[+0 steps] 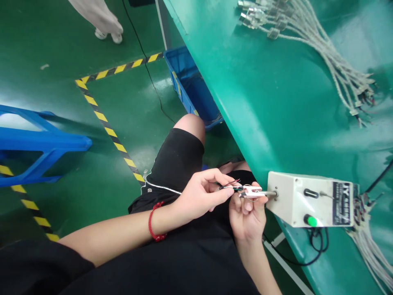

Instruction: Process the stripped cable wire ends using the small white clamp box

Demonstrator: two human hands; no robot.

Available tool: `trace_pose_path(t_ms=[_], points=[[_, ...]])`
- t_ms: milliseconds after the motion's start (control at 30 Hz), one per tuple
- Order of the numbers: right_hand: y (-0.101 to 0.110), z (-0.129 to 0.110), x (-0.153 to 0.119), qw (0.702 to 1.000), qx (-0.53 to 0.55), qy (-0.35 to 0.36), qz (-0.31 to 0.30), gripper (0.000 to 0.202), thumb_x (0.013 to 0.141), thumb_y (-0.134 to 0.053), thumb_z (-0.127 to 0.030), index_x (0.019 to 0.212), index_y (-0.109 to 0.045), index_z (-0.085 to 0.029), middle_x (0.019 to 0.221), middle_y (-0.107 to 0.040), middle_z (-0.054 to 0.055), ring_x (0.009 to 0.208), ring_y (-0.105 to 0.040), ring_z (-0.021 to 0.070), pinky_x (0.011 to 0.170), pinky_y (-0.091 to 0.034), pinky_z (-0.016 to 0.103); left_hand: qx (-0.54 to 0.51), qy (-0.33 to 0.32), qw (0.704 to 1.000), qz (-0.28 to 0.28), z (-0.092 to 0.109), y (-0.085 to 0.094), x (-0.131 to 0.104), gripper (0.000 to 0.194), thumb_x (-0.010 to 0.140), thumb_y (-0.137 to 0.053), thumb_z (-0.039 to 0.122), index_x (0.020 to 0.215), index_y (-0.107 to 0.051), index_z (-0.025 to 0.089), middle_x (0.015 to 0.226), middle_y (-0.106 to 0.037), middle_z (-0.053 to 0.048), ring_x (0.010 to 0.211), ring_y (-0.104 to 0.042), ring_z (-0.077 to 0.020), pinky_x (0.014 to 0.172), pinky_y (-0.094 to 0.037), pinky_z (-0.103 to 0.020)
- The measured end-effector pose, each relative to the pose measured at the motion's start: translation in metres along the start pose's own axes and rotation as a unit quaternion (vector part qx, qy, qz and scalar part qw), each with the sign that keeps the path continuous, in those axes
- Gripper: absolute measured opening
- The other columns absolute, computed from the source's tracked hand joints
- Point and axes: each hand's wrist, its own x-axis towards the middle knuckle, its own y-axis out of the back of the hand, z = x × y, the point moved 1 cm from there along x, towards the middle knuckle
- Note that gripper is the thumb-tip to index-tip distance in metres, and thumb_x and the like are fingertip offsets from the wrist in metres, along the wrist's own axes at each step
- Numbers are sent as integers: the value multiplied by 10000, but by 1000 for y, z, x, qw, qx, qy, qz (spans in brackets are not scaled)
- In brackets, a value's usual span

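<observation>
Thin wires, red and black among them, are pinched between the thumb and fingers of my left hand, which has a red cord bracelet at the wrist. Their ends point toward a small white clip with dark tips. This clip sits at the end of a metal shaft that sticks out of a cream-coloured box machine. My right hand is closed on the clip from below, its fingers curled. Whether the wires are inside the clip's jaws I cannot tell.
On the green table lies a bundle of pale cables with metal plugs. More cables lie behind the machine. A blue bin stands beside the table, a blue stool at left. Someone's leg shows at top left.
</observation>
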Motion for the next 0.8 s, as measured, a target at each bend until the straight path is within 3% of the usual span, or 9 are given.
trace_pose_path(t_ms=[400, 500, 567, 667, 700, 800], points=[[4, 1, -1, 1000, 7, -21, -19, 452, 832, -779, -638, 1135, -732, -307, 571, -312, -94, 493, -132, 101, 449, -216, 251, 6, -2, 1000, -6, 1, -1, -2, 242, 885, -801, 261, 815, -620, 116, 1105, -763, -133, 459, -510, -7, 359, -380, -131], [8, -2, -5, 998, -29, -27, -42, 517, 846, -723, -696, 1168, -712, -291, 600, -420, -78, 471, -217, 86, 454, -274, 246, 12, 1, 1000, -7, 1, -1, -2, 240, 883, -804, 277, 827, -633, 117, 1085, -758, -119, 472, -513, -12, 364, -389, -132], [14, -7, -15, 992, -111, -14, -65, 519, 905, -642, -698, 1145, -724, -245, 624, -527, -39, 473, -347, 94, 474, -347, 257, 19, 2, 1000, -8, 0, 0, -3, 240, 875, -813, 295, 847, -649, 122, 1048, -742, -93, 492, -521, -20, 372, -404, -133], [31, -19, -37, 939, -314, 139, -24, 332, 950, -691, -472, 1088, -763, -178, 719, -684, 42, 565, -570, 147, 511, -452, 281, 34, 11, 999, -8, -3, 2, -4, 251, 877, -815, 319, 861, -641, 138, 814, -670, -6, 481, -508, -32, 381, -409, -133], [37, -24, -44, 904, -366, 222, 17, 287, 921, -740, -375, 1118, -768, -168, 759, -714, 55, 597, -613, 162, 523, -480, 289, 38, 14, 999, -9, -3, 2, -4, 258, 882, -810, 326, 858, -628, 144, 732, -625, 23, 468, -497, -35, 382, -402, -132], [54, -39, -52, 786, -423, 422, 157, 446, 849, -794, -239, 1281, -727, -150, 805, -733, 65, 602, -643, 185, 508, -494, 309, 45, 17, 999, -15, -4, 3, -5, 275, 898, -794, 336, 842, -595, 155, 626, -549, 60, 445, -469, -36, 382, -371, -129]])
